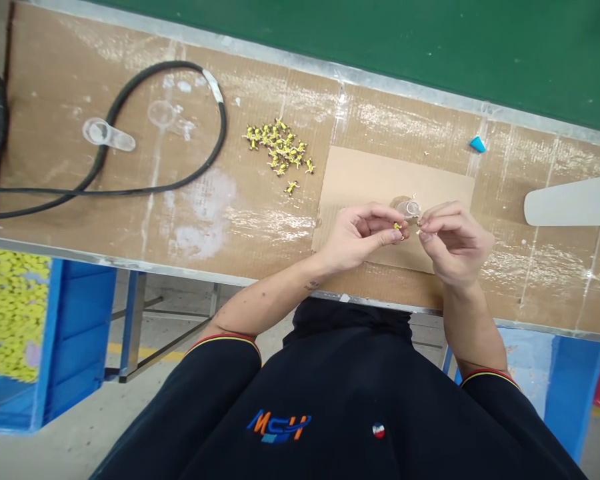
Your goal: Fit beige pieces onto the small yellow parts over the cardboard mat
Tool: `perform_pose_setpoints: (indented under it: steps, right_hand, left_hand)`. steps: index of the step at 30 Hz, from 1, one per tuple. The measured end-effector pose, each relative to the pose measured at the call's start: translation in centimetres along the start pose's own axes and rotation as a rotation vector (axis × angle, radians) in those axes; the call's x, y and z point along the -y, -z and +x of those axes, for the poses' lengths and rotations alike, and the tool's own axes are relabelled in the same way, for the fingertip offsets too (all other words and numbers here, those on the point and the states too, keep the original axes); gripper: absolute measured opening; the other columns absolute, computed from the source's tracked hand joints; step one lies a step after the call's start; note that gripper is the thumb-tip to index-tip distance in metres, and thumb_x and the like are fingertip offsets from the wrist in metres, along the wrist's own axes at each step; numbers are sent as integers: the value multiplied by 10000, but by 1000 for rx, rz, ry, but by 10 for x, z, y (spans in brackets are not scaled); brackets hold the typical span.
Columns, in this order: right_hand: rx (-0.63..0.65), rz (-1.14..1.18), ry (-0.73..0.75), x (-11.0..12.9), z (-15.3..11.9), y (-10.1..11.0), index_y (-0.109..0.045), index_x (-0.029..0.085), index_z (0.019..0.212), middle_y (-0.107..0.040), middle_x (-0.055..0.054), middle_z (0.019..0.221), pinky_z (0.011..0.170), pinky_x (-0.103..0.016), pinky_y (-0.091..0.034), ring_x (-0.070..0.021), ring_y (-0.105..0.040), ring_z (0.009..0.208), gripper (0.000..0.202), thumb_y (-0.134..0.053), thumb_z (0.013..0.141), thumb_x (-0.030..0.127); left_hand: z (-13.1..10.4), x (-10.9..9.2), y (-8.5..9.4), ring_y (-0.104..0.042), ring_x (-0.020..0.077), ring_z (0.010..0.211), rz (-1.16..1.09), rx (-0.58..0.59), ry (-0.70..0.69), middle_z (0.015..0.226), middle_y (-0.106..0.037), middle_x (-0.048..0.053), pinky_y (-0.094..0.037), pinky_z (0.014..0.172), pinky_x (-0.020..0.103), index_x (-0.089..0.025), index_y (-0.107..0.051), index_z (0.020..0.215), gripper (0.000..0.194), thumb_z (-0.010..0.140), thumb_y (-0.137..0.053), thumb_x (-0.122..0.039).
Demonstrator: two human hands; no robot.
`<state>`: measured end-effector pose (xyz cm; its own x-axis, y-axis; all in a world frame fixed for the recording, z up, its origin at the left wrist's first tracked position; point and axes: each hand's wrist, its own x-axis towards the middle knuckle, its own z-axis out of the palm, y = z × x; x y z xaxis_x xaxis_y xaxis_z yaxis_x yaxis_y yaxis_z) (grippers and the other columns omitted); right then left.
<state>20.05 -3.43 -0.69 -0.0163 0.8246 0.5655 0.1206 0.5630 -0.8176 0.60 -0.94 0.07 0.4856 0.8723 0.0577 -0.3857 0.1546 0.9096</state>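
My left hand (364, 233) pinches a small yellow figurine (397, 228) between thumb and fingertips. Close beside it, my right hand (455, 239) is closed in a pinch; a tiny bit shows at its fingertips, too small to name. A small clear plastic cup (411, 208) stands just beyond the fingertips of both hands. Beneath them lies a plain cardboard sheet (350, 175). To the left of the sheet is a loose pile of small yellow figurines with dark ends (280, 143), and one single figurine (291, 188) lies nearer to me.
A black cable (225, 127) loops over the table's left side, near a clear scoop-like plastic piece (123, 140). A blue cone-shaped piece (477, 144) lies at the back right, and a white panel (575, 202) juts in. Below left, a blue crate (80, 333) holds many yellow pieces.
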Motion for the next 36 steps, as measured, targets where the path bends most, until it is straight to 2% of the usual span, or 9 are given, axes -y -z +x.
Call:
perform_pose_setpoints:
  steps: [3, 7, 11, 14, 18, 21, 28, 31, 36]
  right_hand:
    - [14, 25, 6, 1, -1, -4, -713, 216, 1001, -657, -34, 913, 799, -340, -577, -148, -670, 887, 245, -696, 890, -1]
    - [16, 15, 5, 1, -1, -5, -716, 222, 1005, -661, -34, 913, 807, -342, -583, -156, -680, 905, 244, -709, 891, 6]
    - [6, 6, -1, 0, -2, -4, -715, 217, 1009, -659, -34, 926, 823, -332, -578, -148, -676, 913, 249, -708, 889, -1]
    - [2, 8, 11, -1, -2, -4, -716, 210, 1007, -650, -34, 918, 800, -325, -560, -143, -661, 890, 241, -710, 889, 0]
    - [-14, 10, 35, -2, -2, -4, -712, 189, 991, -636, -29, 895, 757, -294, -522, -124, -635, 855, 214, -732, 879, 8]
    - [-7, 24, 31, -4, -2, -4, -715, 188, 1000, -636, -30, 896, 752, -298, -515, -125, -626, 849, 212, -733, 883, 12]
    - [16, 71, 40, -3, -3, -5, -696, 171, 1000, -656, -37, 915, 800, -309, -535, -134, -648, 878, 199, -705, 893, 4]
    - [9, 80, 48, -3, -2, -6, -693, 164, 1000, -653, -38, 915, 809, -305, -535, -131, -647, 884, 196, -702, 893, 1]
    - [-2, 60, 46, -3, -2, -5, -696, 168, 995, -647, -34, 906, 809, -298, -531, -124, -638, 884, 189, -701, 900, 4]
  left_hand:
    - [-1, 0, 0, -771, 103, 922, 28, 23, -41, 998, -754, 54, -638, 841, 182, -136, -724, 1008, 90, 950, -785, -167]
    - [-2, 0, 1, -768, 130, 919, 54, 0, 54, 972, -751, 60, -647, 878, 234, -157, -648, 1198, 355, 941, -827, -324]
    - [-2, 3, 3, -763, 96, 953, 3, 17, 15, 1043, -768, 40, -634, 920, 207, -181, -596, 1264, 350, 974, -784, -234]
    - [0, 2, 3, -775, 97, 964, -49, 1, -25, 1108, -737, 10, -644, 859, 184, -184, -592, 1226, 331, 958, -784, -162]
    - [1, -2, 3, -785, 116, 858, -100, -44, 74, 957, -717, -23, -633, 714, 154, -159, -567, 1174, 377, 918, -839, -210]
    - [2, -4, 2, -773, 109, 782, -134, -56, 109, 953, -753, -20, -612, 623, 152, -155, -556, 1171, 408, 903, -856, -222]
    - [2, -5, 2, -758, 33, 802, -90, -80, 38, 913, -794, -20, -591, 757, 76, -146, -684, 988, 245, 847, -884, -137]
    - [4, -4, 1, -772, 33, 869, -115, -67, -32, 923, -795, -43, -594, 819, 73, -203, -773, 985, 165, 881, -846, -98]
    - [4, -3, 0, -772, 31, 903, -129, -42, -29, 951, -795, -41, -585, 859, 61, -338, -848, 1028, 241, 906, -833, -131]
